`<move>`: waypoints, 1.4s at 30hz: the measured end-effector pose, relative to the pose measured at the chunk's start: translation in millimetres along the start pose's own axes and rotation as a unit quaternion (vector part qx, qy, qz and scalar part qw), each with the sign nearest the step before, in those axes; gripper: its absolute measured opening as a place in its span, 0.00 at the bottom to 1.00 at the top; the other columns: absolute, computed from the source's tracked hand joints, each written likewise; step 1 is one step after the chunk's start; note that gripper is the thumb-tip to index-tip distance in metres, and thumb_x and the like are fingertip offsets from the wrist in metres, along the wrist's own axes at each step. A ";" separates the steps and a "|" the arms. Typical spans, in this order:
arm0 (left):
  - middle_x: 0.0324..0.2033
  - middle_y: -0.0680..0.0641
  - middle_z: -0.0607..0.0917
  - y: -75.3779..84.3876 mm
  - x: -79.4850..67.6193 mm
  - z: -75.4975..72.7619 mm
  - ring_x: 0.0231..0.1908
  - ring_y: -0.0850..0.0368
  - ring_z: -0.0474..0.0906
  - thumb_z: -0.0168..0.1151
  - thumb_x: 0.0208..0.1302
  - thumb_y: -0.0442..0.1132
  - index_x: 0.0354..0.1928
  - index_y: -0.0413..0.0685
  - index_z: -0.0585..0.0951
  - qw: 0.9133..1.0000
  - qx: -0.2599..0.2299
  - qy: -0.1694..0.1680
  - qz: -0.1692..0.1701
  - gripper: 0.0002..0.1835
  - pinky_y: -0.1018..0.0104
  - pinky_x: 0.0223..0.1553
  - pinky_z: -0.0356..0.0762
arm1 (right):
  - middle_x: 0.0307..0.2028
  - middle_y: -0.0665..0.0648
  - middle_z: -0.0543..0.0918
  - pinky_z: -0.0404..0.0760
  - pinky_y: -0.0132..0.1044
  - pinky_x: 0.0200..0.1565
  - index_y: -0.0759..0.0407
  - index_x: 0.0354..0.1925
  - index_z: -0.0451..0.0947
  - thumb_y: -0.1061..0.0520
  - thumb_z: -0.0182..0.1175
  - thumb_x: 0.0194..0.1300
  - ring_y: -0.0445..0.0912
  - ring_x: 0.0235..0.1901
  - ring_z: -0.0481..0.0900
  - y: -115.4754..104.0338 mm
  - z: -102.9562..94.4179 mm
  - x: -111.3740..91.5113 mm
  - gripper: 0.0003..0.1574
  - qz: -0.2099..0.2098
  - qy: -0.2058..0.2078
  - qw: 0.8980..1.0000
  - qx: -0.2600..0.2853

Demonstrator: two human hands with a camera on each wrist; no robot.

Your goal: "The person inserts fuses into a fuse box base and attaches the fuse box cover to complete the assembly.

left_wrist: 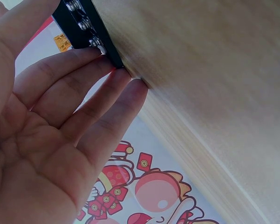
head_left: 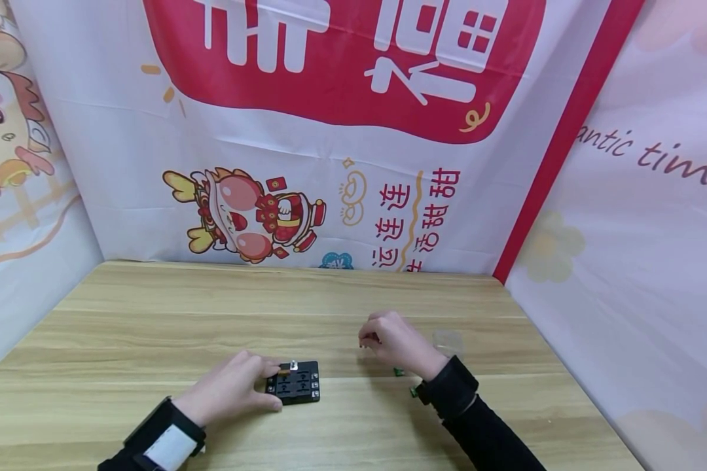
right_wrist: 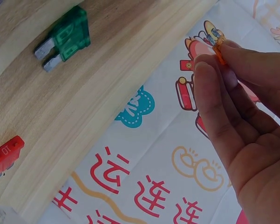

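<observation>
A black fuse block (head_left: 299, 387) with metal screw terminals lies on the wooden table, left of centre. My left hand (head_left: 230, 389) holds it by its left end, thumb at the near edge and fingers at the far edge. An orange blade fuse (left_wrist: 63, 43) sits on the block near those fingers. To the right, my right hand (head_left: 397, 340) is raised a little over the table. Thumb and index finger pinch another orange blade fuse (right_wrist: 220, 53), its metal prongs turned away from the palm.
A green blade fuse (right_wrist: 70, 37) and a red blade fuse (right_wrist: 7, 154) lie on the table by the right hand. Behind the right wrist is a clear plastic piece (head_left: 448, 340). Printed cloth (head_left: 353, 144) hangs along the table's back edge and sides.
</observation>
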State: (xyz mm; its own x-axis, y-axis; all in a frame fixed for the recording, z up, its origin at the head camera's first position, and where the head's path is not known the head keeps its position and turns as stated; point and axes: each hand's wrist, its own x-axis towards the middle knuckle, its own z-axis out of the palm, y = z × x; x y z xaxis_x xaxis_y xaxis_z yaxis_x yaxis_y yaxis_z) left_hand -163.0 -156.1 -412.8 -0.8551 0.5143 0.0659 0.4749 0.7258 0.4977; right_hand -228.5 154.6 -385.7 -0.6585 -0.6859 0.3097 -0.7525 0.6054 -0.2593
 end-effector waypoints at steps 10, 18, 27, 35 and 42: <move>0.54 0.42 0.83 -0.2 -0.7 0.3 0.53 0.44 0.78 0.76 0.49 0.52 0.50 0.44 0.85 1.000 0.003 0.003 0.006 0.28 0.46 0.51 0.74 | 0.30 0.49 0.80 0.76 0.28 0.32 0.59 0.33 0.84 0.66 0.68 0.61 0.37 0.28 0.75 -4.4 4.1 1.1 0.03 0.006 0.005 1.000 -0.021; 0.54 0.42 0.82 0.0 -1.2 -0.1 0.53 0.42 0.78 0.77 0.49 0.51 0.50 0.43 0.85 1.000 0.002 0.003 0.005 0.28 0.46 0.51 0.74 | 0.30 0.49 0.80 0.76 0.28 0.32 0.58 0.33 0.84 0.64 0.69 0.61 0.37 0.28 0.75 -10.2 6.4 2.4 0.03 -0.021 0.016 0.999 -0.032; 0.53 0.42 0.83 0.5 -1.4 -0.6 0.53 0.43 0.78 0.77 0.48 0.53 0.50 0.43 0.85 1.000 -0.005 0.002 0.001 0.29 0.46 0.51 0.74 | 0.31 0.48 0.80 0.76 0.25 0.35 0.57 0.34 0.84 0.64 0.68 0.62 0.36 0.30 0.75 -16.8 7.6 4.0 0.03 -0.027 0.014 0.999 -0.035; 0.53 0.42 0.83 0.3 -1.3 -1.2 0.53 0.42 0.78 0.77 0.48 0.53 0.50 0.43 0.85 1.000 -0.001 0.001 0.005 0.29 0.45 0.51 0.73 | 0.31 0.48 0.80 0.75 0.23 0.35 0.57 0.34 0.85 0.64 0.69 0.61 0.34 0.30 0.76 -22.3 11.1 4.1 0.03 -0.037 0.024 0.999 -0.024; 0.53 0.42 0.83 -0.2 -0.9 0.1 0.54 0.42 0.77 0.77 0.48 0.52 0.51 0.43 0.85 1.000 0.001 0.002 -0.005 0.30 0.45 0.52 0.73 | 0.32 0.47 0.81 0.74 0.22 0.35 0.57 0.35 0.85 0.63 0.69 0.61 0.33 0.31 0.76 -26.7 13.6 4.4 0.03 -0.044 0.028 0.998 -0.023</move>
State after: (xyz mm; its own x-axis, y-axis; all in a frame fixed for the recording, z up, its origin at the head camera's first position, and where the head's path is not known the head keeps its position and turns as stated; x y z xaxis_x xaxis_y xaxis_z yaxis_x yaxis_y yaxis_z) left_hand -162.3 -156.8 -413.1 -0.8603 0.5058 0.0636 0.4668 0.7314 0.4972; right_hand -211.4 129.9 -389.9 -0.5868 -0.7147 0.3805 -0.8057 0.5624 -0.1860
